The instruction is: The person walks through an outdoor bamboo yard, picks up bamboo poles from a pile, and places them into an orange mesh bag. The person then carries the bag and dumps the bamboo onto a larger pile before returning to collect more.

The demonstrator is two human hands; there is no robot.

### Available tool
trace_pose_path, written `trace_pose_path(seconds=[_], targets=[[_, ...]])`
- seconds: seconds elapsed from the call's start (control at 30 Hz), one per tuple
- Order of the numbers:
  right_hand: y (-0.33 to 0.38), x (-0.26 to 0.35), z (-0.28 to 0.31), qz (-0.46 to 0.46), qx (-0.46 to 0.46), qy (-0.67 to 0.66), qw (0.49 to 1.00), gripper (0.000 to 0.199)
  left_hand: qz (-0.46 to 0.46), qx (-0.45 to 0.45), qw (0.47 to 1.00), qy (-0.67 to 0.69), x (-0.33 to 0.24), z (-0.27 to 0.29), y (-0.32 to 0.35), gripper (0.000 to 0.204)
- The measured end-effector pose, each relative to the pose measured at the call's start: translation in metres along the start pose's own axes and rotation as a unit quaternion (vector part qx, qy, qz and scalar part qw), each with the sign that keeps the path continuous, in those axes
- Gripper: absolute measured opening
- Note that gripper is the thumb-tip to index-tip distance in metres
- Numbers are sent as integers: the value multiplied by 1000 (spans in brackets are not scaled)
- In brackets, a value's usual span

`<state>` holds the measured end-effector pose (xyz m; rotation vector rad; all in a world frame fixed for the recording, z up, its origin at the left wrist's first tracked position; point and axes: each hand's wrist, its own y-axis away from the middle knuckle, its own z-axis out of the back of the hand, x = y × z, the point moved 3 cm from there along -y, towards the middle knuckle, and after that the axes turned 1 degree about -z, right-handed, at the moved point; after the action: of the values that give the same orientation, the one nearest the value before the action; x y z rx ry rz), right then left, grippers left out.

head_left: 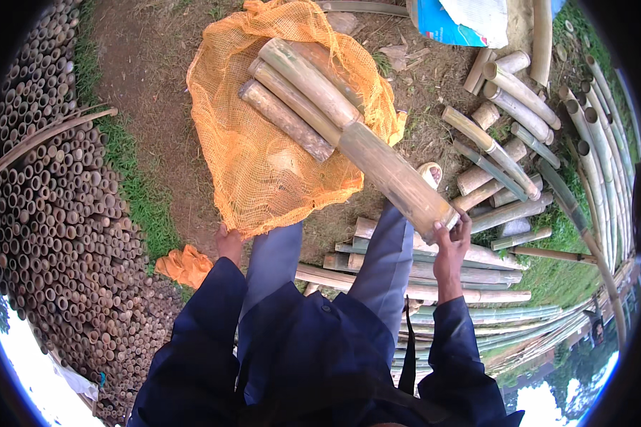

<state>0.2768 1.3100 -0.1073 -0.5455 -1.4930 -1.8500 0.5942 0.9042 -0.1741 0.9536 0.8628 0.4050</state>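
Observation:
My left hand point(229, 243) is closed on the near edge of an orange mesh sack point(246, 181), which lies spread on the ground. My right hand point(451, 255) grips the near end of a thick bamboo piece point(399, 178). That piece slants up and left, its far end meeting the bamboo pieces on the sack. On the mesh lie several cut lengths: a pale bamboo piece point(310, 82), a narrower one beside it point(292, 101), and a mottled brown one point(285, 121) nearest my left side.
A large stack of bamboo pieces point(71, 235) fills the left, behind a grass strip point(142, 192). Loose cut bamboo point(506, 142) lies to the right, with long poles point(605, 156) beyond. Crumpled orange mesh point(185, 267) sits near my left arm. A blue-and-white bag point(456, 21) lies at the far side.

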Motion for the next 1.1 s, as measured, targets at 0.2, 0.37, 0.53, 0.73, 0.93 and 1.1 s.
trace_pose_path(seconds=[0.2, 0.37, 0.53, 0.73, 0.93, 1.1], targets=[[-50, -69, -226, -127, 93, -201, 967, 51, -50, -76, 996, 11, -26, -6, 15, 43], [-79, -121, -304, -284, 87, -217, 930, 88, -127, -34, 990, -46, -66, -6, 24, 31], [-103, -144, -299, -316, 126, -307, 889, 98, -203, 26, 975, -92, -103, -44, 29, 40], [-119, -159, -159, -306, 55, -210, 927, 75, -153, -23, 972, -174, -114, -109, 53, 59], [-207, -184, 60, -235, -121, -161, 951, 49, -171, 37, 957, -232, -97, -174, 57, 60], [-277, -160, 165, -107, -179, 288, 935, 57, -133, 19, 945, -298, -58, -208, 53, 53]])
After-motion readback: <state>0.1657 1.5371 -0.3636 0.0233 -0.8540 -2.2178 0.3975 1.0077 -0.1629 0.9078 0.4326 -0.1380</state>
